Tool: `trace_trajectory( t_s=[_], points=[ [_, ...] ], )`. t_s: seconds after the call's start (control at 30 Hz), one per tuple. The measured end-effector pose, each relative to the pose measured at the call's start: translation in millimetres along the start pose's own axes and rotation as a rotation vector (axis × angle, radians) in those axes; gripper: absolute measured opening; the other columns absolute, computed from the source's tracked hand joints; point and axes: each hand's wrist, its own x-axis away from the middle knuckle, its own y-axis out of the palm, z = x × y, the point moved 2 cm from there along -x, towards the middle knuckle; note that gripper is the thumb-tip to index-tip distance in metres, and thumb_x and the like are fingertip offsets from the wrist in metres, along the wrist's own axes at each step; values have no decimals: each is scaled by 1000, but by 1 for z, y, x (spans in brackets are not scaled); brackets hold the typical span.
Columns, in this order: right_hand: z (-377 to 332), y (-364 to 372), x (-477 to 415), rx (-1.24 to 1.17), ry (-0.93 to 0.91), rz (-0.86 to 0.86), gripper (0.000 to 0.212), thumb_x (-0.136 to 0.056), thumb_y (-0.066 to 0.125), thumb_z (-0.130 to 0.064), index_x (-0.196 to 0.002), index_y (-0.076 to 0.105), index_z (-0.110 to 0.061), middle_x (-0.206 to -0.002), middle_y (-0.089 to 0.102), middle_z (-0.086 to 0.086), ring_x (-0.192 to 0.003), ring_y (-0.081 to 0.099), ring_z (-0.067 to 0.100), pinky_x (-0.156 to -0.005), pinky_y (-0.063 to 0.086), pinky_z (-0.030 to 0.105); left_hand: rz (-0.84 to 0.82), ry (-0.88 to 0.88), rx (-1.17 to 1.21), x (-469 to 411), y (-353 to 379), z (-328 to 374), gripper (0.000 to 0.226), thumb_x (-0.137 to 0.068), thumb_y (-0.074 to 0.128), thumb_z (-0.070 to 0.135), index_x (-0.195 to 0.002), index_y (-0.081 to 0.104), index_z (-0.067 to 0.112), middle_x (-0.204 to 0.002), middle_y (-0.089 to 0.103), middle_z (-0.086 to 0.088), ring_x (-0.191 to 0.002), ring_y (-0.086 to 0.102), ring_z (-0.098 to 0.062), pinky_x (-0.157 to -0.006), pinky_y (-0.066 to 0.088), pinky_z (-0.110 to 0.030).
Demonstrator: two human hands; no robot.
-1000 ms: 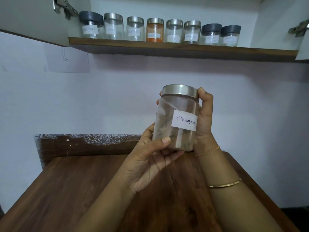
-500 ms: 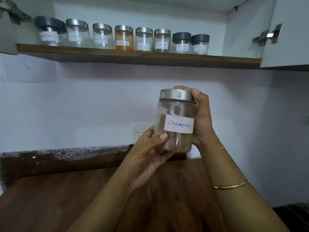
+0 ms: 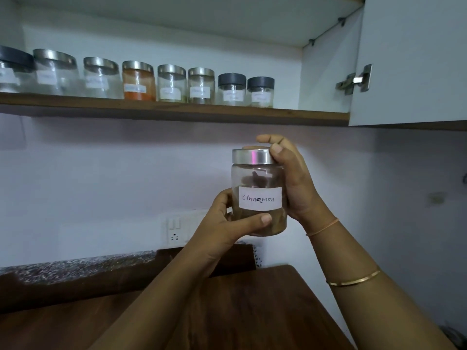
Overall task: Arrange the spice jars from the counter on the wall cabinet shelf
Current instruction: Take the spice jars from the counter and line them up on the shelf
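**Desk:** While you have the head view up, where is the cinnamon jar (image 3: 259,195)?

**Operator:** I see it upright in mid-air in front of the wall, below the shelf (image 3: 177,111) and above the wooden counter (image 3: 252,311), touching neither. Its paper label (image 3: 260,198) faces me and reads "Cinnamon". Brown pieces sit in the lower part of the glass.

**Desk:** And each grip?

**Operator:** Both have hold of it. The left grip (image 3: 227,223) is curled round the bottom of the jar. Its thumb lies across the front just under the label, and its other fingers are behind the glass. The right grip (image 3: 295,180) is closed along the jar's right side, with its thumb on the rim of the steel lid (image 3: 252,156) and a finger hooked over the top. The lid is on.

**Desk:** What is on the shelf?

**Operator:** I count eight jars in one row, with white labels too blurred for me to read. There is a dark lid at the left, cut by the edge of my view, then five steel lids, then two dark lids. The fourth, the orange jar (image 3: 138,82), holds orange powder. A stretch of board shows between the last dark-lidded jar (image 3: 260,93) and the cabinet's side wall. The cabinet door (image 3: 409,59) stands open at the right.
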Motion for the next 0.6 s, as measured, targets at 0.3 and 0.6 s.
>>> trace_trajectory(
  t_s=[0.3, 0.6],
  points=[
    [-4, -51, -18, 366, 38, 116, 49, -93, 53, -36, -138, 34, -28, -104, 56, -13, -85, 60, -2, -65, 52, 8, 158, 78, -102, -55, 34, -5, 74, -63, 82, 36, -129, 48, 26, -117, 62, 8, -108, 60, -12, -89, 52, -28],
    [-3, -75, -41, 611, 31, 133, 130, -66, 81, -43, -146, -22, -37, -150, 29, 1, -127, 46, 24, -98, 50, 45, 182, 294, -165, -116, 62, 3, 42, -84, 67, 17, -122, 52, 18, -112, 64, 0, -104, 63, -15, -81, 57, -29]
  ],
)
